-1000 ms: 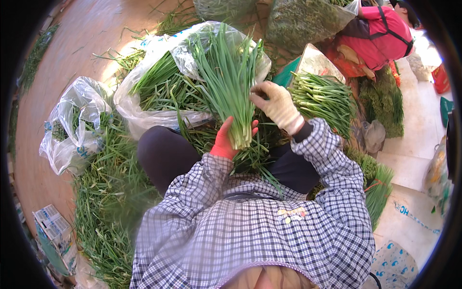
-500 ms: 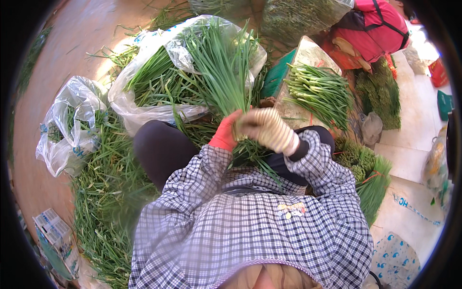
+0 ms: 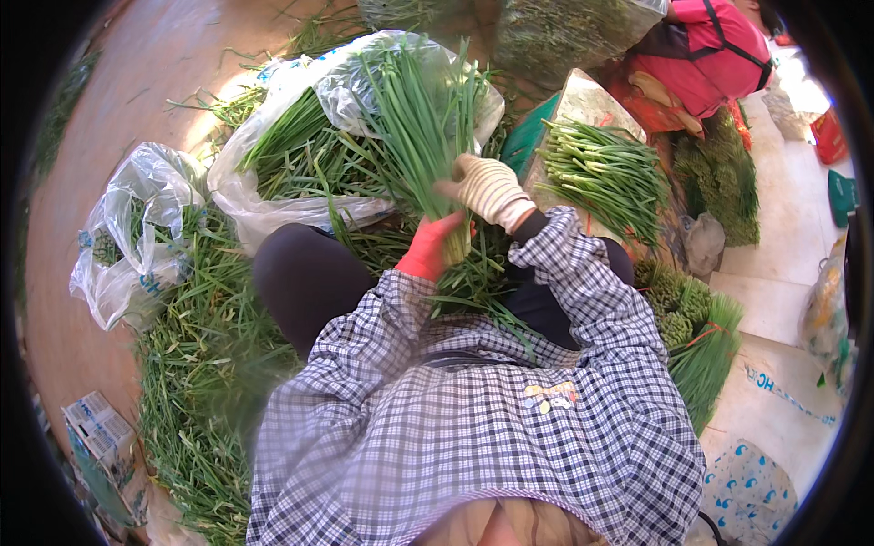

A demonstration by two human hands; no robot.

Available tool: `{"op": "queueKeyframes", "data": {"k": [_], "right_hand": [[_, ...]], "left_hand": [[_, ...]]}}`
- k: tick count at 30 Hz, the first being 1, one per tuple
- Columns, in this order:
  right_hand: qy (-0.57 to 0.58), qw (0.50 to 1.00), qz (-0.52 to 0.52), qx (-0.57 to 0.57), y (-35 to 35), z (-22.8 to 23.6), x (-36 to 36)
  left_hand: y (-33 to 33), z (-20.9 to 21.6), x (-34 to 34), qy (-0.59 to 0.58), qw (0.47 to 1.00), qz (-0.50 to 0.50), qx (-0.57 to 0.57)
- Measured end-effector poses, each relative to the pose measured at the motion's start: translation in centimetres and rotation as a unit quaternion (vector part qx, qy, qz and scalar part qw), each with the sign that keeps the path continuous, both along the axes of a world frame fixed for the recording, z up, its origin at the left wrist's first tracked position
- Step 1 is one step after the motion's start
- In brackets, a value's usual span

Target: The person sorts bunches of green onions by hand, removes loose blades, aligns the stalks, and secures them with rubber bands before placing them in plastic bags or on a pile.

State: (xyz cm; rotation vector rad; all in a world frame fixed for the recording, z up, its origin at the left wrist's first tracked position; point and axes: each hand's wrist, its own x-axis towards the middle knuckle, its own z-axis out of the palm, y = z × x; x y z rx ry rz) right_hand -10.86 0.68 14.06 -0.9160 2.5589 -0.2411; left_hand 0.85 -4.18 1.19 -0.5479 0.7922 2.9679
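Note:
My left hand (image 3: 431,244), in a red glove, is closed round the lower end of a bunch of long green garlic chives (image 3: 414,127). The leaves fan upward and away from me, over an open plastic bag. Higher on the bunch, at its right side, my right hand (image 3: 492,188) in a cream striped glove has its fingers curled in against the leaves; the fingertips are blurred. Below the bunch, loose chives (image 3: 473,291) lie across my lap. A neat pile of chives (image 3: 601,173) with pale stem ends rests on a board (image 3: 583,96) to the right.
Loose greens (image 3: 196,364) are heaped at my left, beside a clear plastic bag (image 3: 137,232). The large open bag (image 3: 237,209) in front holds more chives. Tied bundles (image 3: 706,355) stand at my right. A person in pink (image 3: 706,55) is at the far right.
My right hand has moved up along the bunch, away from my left hand. The left hand has dropped slightly, still gripping the chives.

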Motion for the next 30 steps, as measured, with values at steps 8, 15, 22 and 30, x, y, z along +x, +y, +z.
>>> {"op": "queueKeyframes", "data": {"k": [8, 15, 22, 30], "right_hand": [[-0.308, 0.904, -0.173, -0.24, 2.6, 3.4, 4.4], [-0.164, 0.942, 0.251, 0.151, 8.6, 7.5, 3.9], [0.136, 0.912, 0.388, -0.008, 4.0, 1.2, 2.4], [0.087, 0.897, 0.432, -0.023, 5.0, 0.8, 3.8]], "left_hand": [[-0.4, -0.8, 0.2, -0.044, 0.979, 0.015, 0.198], [-0.4, 0.1, 0.1, -0.035, 0.99, 0.012, 0.134], [-1.7, 0.7, 0.0, 0.105, 0.954, -0.072, 0.273], [-1.0, 1.1, 0.5, 0.092, 0.968, -0.064, 0.223]]}}
